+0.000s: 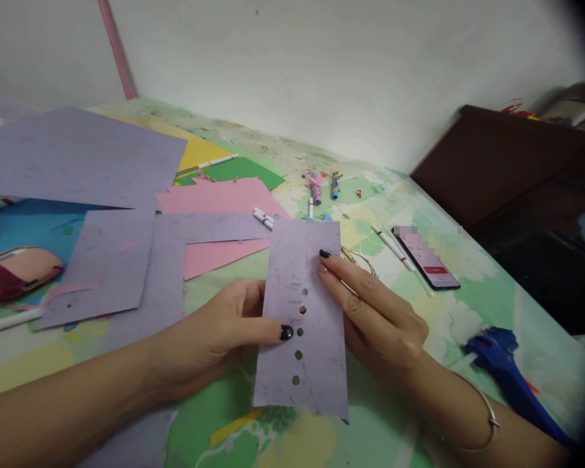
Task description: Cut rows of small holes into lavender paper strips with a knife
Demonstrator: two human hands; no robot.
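Note:
A purple paper strip (pixel 322 364) with a line of several punched holes stands upright in front of me. My left hand (pixel 219 338) grips its left edge, thumb in front beside the holes and the other fingers hidden behind. On the right side, my right hand (pixel 377 312) pinches the same strip, with fingertips on its front and the thumb out of sight. Gold metal loops (pixel 363 259), which look like scissor handles, show just behind the right fingers. Whether that hand also holds them I cannot tell.
Purple sheets (pixel 78 156), a pink sheet (pixel 219 195) and a green sheet (pixel 248 172) lie on the patterned table at left. A phone (pixel 426 260) and a blue glue gun (pixel 509 370) are at right. White sticks (pixel 392 247) and small paper rolls (pixel 315 188) lie farther back.

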